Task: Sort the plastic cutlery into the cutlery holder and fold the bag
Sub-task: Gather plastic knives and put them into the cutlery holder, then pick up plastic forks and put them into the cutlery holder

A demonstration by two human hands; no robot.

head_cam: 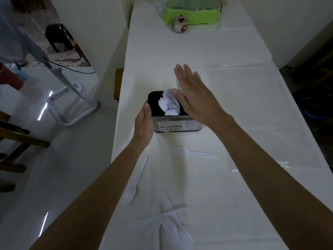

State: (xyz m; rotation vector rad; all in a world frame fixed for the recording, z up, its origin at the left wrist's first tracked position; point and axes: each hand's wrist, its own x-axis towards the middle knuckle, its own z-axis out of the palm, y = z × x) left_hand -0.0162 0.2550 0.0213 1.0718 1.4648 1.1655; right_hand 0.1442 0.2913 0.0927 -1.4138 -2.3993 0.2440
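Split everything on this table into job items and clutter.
Job: black cutlery holder; white spoons standing in it; loose forks on the tablecloth; clear bag.
Clutter: green rack; small jar in front of it.

On the white-clothed table (180, 55), a black cutlery holder (177, 125) near the left edge holds white spoons (169, 103). The left hand (143, 123) rests, apparently flat, against its left side; the right hand (194, 98) hovers over it, fingers straight. Forks (173, 226) lie scattered toward the near edge, and a clear bag (261, 105) lies flat by the right edge.
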